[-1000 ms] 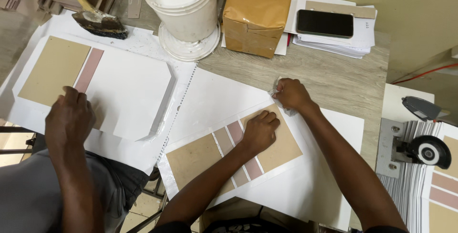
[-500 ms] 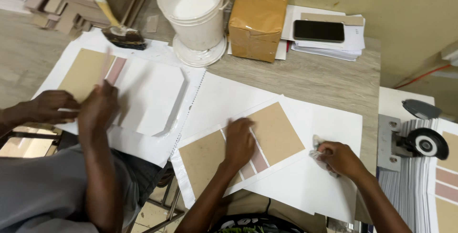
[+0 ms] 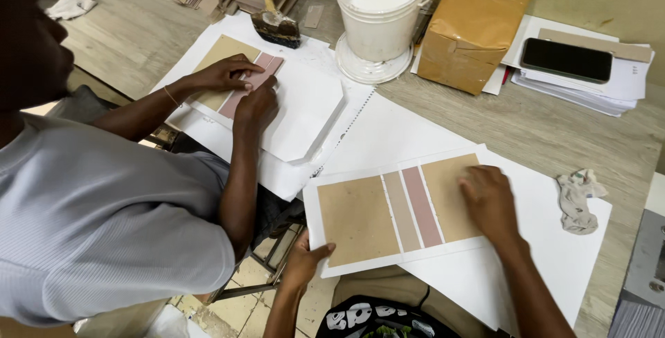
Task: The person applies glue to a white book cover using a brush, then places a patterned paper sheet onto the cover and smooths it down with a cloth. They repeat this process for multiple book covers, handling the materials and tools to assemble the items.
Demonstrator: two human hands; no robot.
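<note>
Right hand (image 3: 488, 203) left the rag (image 3: 579, 199); left hand (image 3: 308, 258) now grips the card (image 3: 360, 220).

Your left hand (image 3: 305, 260) and right hand (image 3: 489, 202) are both bare, with no gloves, rings, watch or wristband on them, your forearms are uncovered as far as they show, and below them you wear a dark garment printed with bold white rounded lettering (image 3: 360, 317).

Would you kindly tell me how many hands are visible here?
4: left hand gripping the sample card's near edge, right hand flat on it; a co-worker's two hands press another card.
</note>
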